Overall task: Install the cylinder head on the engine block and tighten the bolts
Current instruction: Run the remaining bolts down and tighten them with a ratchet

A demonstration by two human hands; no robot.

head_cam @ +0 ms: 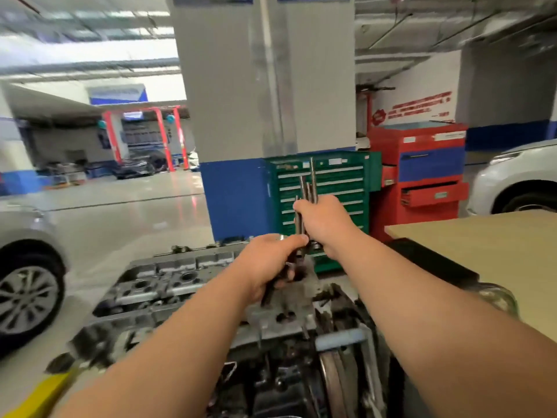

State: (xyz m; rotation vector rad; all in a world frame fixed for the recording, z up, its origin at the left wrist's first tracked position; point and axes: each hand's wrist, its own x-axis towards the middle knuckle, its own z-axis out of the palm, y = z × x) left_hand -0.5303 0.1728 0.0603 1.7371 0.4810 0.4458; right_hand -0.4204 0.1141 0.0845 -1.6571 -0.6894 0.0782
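Cylinder head [168, 282], a grey cast-metal slab with round bores and open ports, lies flat on top of the dark engine block [286, 372] in the near centre, running off to the left. Behind it stands a broad square pillar [235, 86], grey above and blue below, which blocks the far view. A silver car [21, 267] sits at the left edge and a white car [518, 176] at the far right. A tan flat board [482, 251] covers the right side, just beside the engine. Against the pillar stands a green drawer tool cabinet [340, 182], and to its right a red tool cabinet [428, 176] with one drawer pulled out.

Both hands are raised above the far right end of the head, touching each other. The right hand [324, 224] is fisted around the long grey steel bolts [313, 179], a bundle held upright with the threaded ends sticking out above the fist. The left hand [268, 263], just below, has its fingers curled around the bundle's lower ends, with the thumb laid against them.
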